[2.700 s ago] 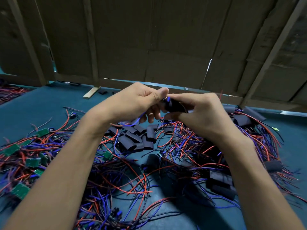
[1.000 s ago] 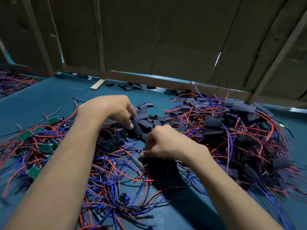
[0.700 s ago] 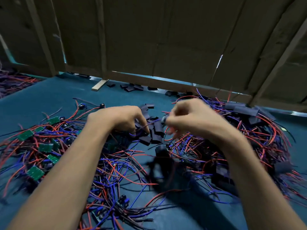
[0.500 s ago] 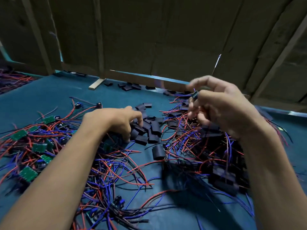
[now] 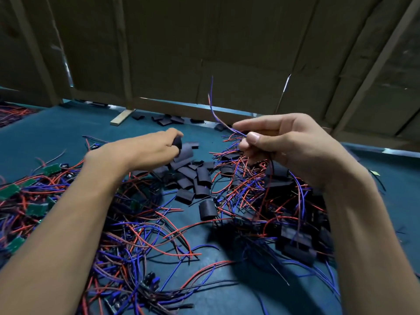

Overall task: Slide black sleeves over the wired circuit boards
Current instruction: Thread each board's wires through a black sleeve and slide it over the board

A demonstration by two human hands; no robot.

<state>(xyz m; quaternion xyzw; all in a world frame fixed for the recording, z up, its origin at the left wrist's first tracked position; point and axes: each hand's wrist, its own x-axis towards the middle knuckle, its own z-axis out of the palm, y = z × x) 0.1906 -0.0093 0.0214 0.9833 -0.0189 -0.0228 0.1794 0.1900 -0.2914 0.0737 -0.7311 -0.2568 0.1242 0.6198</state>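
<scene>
Work is lying part finished across the table (image 5: 56, 133). On the right, a heap of sleeved boards (image 5: 295, 235) is sitting tangled in red and blue leads, judged complete. On the left, bare green boards (image 5: 36, 209) are still waiting for covers, so a good share appears left. Loose sleeves (image 5: 200, 180) are lying piled at centre; no bin or tray is showing, and all stock is resting directly on the table.

The right hand (image 5: 293, 144) is pinching a wire bundle (image 5: 212, 105) between thumb and fingers, raised above the heap; its board is hidden. The left hand (image 5: 147, 151) is reaching into the pile, fingers curling round one sleeve (image 5: 178, 142).
</scene>
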